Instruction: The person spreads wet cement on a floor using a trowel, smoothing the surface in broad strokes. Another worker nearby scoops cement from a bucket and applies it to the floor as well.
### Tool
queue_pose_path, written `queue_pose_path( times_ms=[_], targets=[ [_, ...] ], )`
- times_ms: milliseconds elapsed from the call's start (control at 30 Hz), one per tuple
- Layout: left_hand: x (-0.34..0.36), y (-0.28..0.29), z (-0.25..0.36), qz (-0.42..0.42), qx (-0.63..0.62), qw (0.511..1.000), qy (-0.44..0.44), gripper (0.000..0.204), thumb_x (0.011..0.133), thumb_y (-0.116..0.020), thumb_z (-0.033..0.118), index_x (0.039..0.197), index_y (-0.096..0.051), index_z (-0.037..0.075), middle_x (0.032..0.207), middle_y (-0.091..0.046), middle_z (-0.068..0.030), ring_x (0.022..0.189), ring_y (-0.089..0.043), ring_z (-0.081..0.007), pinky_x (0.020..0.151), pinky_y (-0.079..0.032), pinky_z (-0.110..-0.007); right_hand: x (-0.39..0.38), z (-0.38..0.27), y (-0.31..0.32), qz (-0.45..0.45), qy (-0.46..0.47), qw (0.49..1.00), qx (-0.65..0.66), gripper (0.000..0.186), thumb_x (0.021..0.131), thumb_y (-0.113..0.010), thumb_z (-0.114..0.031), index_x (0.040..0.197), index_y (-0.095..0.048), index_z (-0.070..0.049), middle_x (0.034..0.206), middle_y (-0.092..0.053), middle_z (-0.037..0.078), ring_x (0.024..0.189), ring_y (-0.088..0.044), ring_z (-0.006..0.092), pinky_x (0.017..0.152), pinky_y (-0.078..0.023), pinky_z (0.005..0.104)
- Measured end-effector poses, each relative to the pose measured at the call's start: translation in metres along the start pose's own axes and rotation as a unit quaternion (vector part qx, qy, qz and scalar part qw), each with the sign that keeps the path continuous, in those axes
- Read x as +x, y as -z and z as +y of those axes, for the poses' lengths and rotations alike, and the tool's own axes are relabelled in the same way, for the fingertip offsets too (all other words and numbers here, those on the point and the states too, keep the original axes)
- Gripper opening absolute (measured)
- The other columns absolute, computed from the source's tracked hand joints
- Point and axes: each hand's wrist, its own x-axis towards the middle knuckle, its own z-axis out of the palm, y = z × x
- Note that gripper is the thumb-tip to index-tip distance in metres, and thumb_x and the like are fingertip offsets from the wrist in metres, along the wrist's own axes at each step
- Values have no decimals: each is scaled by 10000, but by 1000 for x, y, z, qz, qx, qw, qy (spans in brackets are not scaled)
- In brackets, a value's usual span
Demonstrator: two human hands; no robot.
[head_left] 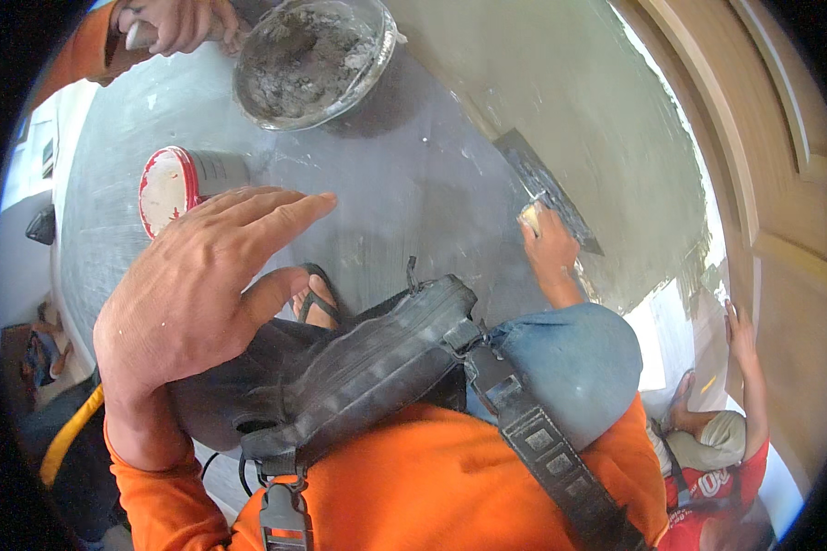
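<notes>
Floor: smooth, dark grey floor (pixel 386 197), with a patch of greenish-grey, wet-looking coat (pixel 606 101) filling the upper right, edge kinda ragged and whitish by the brown wooden panelling (pixel 776 193).
Trowel: long, flat grey metal trowel (pixel 526 165) sits at an angle along the border of that coat.
Right hand: curled snugly around the trowel's pale yellowish handle, so this hand (pixel 556 253) is definitely gripping it.
Left hand: nothing in it, fingers stretched out and thumb apart; the hand (pixel 207 275) is up in front of the white, red-rimmed round bucket (pixel 168 188), covering a bit of it. Can't tell if they touch.
Mix tub: wide, round tub (pixel 369 83) of lumpy grey mix, top centre. Someone else's orange-sleeved hand (pixel 182 20) is right beside it, wrapped round a pale handle (pixel 141 36).
Lower right: co-worker in a red shirt (pixel 749 468), one arm reaching up by the panelling.
</notes>
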Motion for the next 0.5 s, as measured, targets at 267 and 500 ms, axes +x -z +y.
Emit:
queue_pose_path(
  times_ms=[267, 500],
  targets=[
    [-65, 17, -13, 2, 119, 992, -44, 530, 940, -691, 143, 1443, -579, 21, 1339, -681, -195, 1290, -617, -394, 1121, -475, -471, 27, -22, 11, -82, -35, 995, 47, 501, 970, -704, -411, 1372, -620, -126, 1220, -711, 146, 1014, -721, 404, 851, -567, 540],
    [-222, -102, -130, 568, -368, 696, 238, 460, 1109, -520, 331, 1415, -638, 9, 1147, -743, -130, 1052, -694, -219, 954, -525, -405, 37, -4, 5, -134, -49, 987, 72, 437, 999, -666, -412, 1297, -601, -100, 1120, -730, 264, 1042, -698, 487, 878, -537, 587]
  ],
)
